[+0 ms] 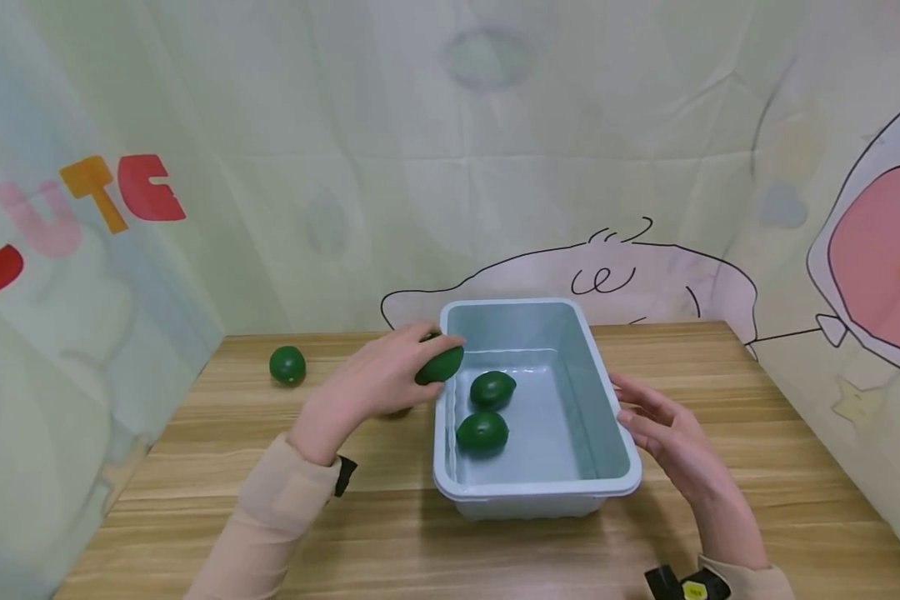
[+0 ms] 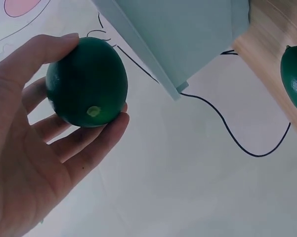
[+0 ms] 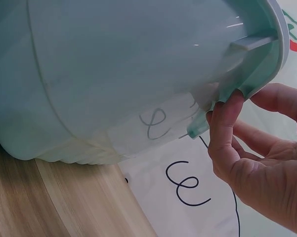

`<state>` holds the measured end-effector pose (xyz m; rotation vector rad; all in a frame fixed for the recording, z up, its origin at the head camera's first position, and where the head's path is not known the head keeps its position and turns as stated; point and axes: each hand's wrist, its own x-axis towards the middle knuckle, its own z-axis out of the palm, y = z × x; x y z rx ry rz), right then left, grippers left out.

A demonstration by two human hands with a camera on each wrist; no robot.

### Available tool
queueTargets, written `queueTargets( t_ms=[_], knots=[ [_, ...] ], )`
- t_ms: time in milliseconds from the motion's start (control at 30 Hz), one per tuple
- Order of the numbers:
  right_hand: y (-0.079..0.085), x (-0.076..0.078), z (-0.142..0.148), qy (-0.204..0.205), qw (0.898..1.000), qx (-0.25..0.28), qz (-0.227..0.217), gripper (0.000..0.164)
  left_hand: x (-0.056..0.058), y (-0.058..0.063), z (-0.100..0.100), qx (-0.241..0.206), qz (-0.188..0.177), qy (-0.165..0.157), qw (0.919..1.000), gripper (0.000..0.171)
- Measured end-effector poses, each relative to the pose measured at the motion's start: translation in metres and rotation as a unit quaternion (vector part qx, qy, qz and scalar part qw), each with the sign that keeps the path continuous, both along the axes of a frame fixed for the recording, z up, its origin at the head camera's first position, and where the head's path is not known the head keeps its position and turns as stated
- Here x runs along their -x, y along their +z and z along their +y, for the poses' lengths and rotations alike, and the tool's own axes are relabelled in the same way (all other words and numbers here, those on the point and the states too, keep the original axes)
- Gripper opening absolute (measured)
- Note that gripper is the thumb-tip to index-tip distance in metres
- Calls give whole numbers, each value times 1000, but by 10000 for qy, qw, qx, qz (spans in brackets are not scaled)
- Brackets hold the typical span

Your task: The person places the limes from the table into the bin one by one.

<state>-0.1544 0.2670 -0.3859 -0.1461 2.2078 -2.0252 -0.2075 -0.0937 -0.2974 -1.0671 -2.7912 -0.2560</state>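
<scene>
The left hand (image 1: 390, 360) grasps a green fruit (image 1: 444, 364) in its curled fingers at the left rim of the bin (image 1: 540, 489). The fruit's pale end faces the left wrist camera, so its long axis seems to point away from there. The right hand (image 1: 669, 432) pinches the opposite rim, probably to steady the bin, whose length runs forward.

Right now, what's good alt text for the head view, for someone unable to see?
A person's left hand holds a green fruit at the left rim of a pale blue bin with two more fruits inside. Their right hand holds its right rim; another fruit lies on the table, left.
</scene>
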Motion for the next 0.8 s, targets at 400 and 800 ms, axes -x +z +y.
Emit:
queueTargets(
  t_ms=[400, 800],
  knots=[
    [1, 0, -2, -24, 9997, -222, -29, 56, 16, 3, 16, 334, -274, -256, 9987, 51],
    [1, -1, -1, -33, 9997, -234, 8, 56, 31, 3, 34, 600, -360, -626, 9956, 52]
  ],
)
